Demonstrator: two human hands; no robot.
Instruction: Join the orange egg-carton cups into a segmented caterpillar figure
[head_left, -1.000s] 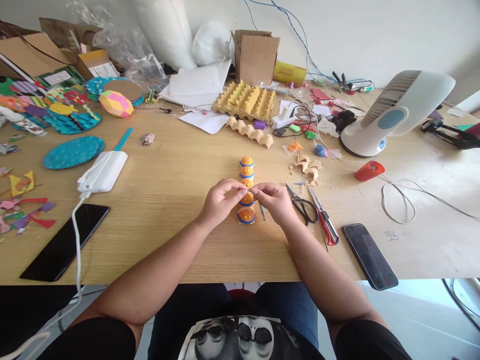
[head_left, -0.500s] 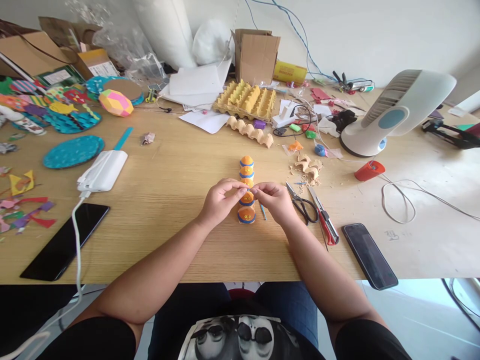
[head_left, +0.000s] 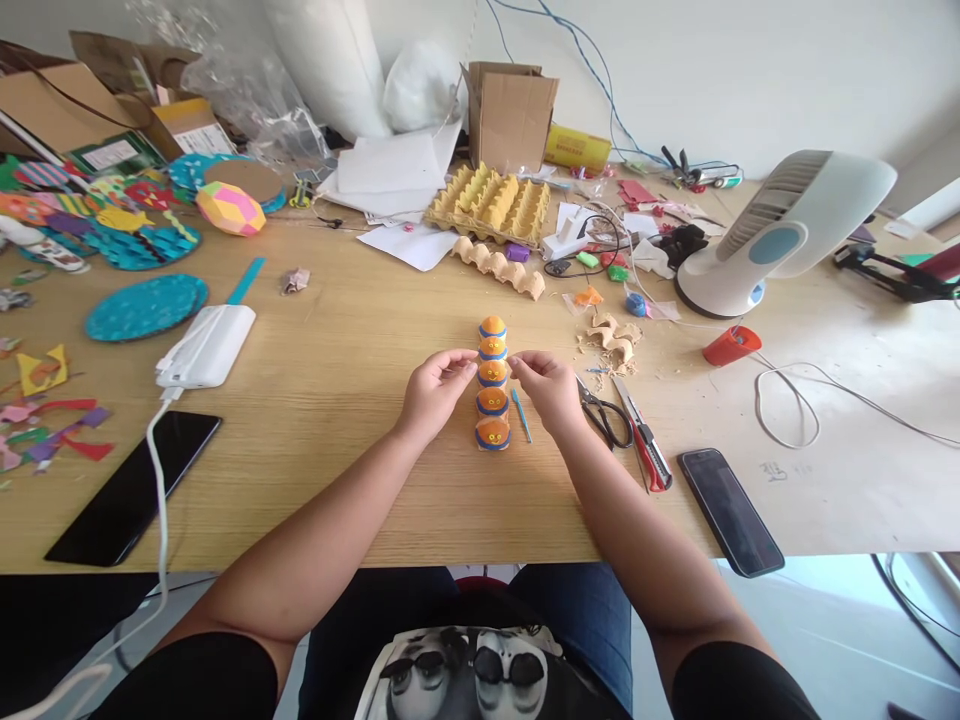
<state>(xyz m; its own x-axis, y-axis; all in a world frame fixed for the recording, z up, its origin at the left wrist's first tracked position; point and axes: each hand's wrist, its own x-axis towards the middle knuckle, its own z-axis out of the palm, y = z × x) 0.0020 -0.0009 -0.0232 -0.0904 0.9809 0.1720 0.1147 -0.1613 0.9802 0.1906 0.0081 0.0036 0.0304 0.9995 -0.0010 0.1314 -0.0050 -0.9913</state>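
Note:
A row of orange egg-carton cups with blue bands, an orange caterpillar [head_left: 493, 388], lies on the wooden table [head_left: 337, 400], its face end toward me. My left hand [head_left: 435, 392] is curled just left of the row, fingertips pinched by the upper cups. On the other side my right hand [head_left: 550, 388] is curled too, fingertips pinched near the same cups. What the fingertips hold is too small to make out. A thin blue stick [head_left: 521, 415] lies between the caterpillar and my right hand.
Scissors [head_left: 602, 412] and a red box cutter [head_left: 643, 448] lie right of my right hand, then a phone [head_left: 730, 511]. A white fan [head_left: 780, 235], red cup [head_left: 731, 345], egg trays [head_left: 491, 203], a power bank [head_left: 207, 344], another phone [head_left: 135, 485] and paper crafts surround them.
Both hands have parted sideways from the middle of the caterpillar, so more of its cups show. The view has shifted slightly.

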